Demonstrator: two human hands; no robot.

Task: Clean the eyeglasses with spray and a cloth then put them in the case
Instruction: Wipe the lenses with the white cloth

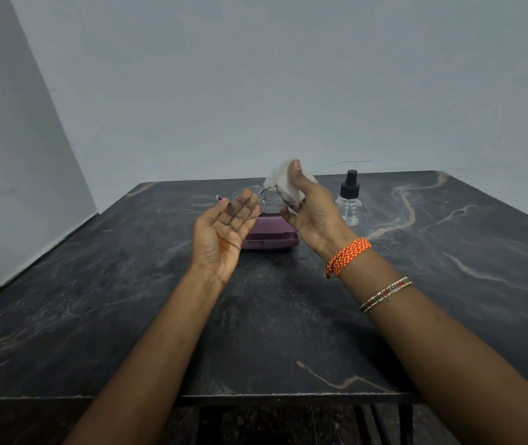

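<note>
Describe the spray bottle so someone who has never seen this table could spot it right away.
Start at the dark marble table and look toward its far edge, right of the purple case. There, beyond the right hand, stands the spray bottle, upright and alone. It is the only clear thing with a black pump top.

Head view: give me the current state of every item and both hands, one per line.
eyeglasses: held up above the table, one lens wrapped in the cloth
cloth: pinched around a lens by the right hand
case: closed, flat on the table
spray bottle: upright on the table, cap on, untouched
left hand: palm up, fingers supporting the frame
right hand: grips the cloth
</note>
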